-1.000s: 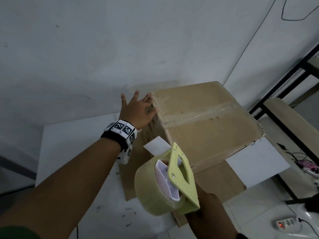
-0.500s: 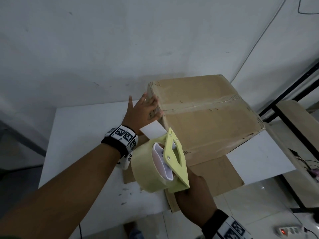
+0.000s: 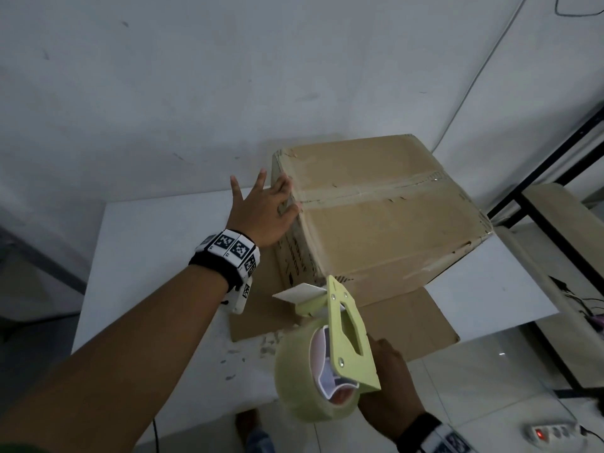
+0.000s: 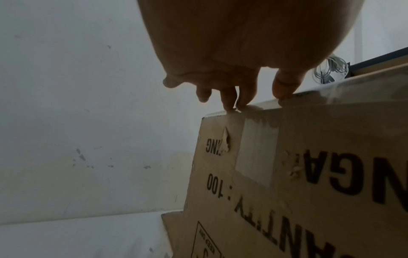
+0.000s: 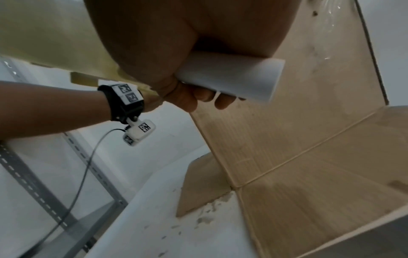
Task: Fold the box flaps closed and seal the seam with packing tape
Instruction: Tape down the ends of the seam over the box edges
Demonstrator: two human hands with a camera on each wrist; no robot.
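Cardboard box (image 3: 376, 207) against left hand (image 3: 261, 214)

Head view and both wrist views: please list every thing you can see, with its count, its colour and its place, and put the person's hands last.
box: 1, brown, on the table, top flaps folded shut
tape strip: 1, clear, along the box top seam
flat cardboard: 1, brown, under the box, reaching the table's near edge
table: 1, white, against the wall
tape dispenser: 1, pale yellow, near the box's front edge
tape roll: 1, yellowish, on the dispenser
power strip: 1, white with a red light, on the floor at lower right
rack: 1, black frame, right of the table
left hand: 1, fingers spread, touching the box's left top edge
right hand: 1, grips the dispenser's white handle
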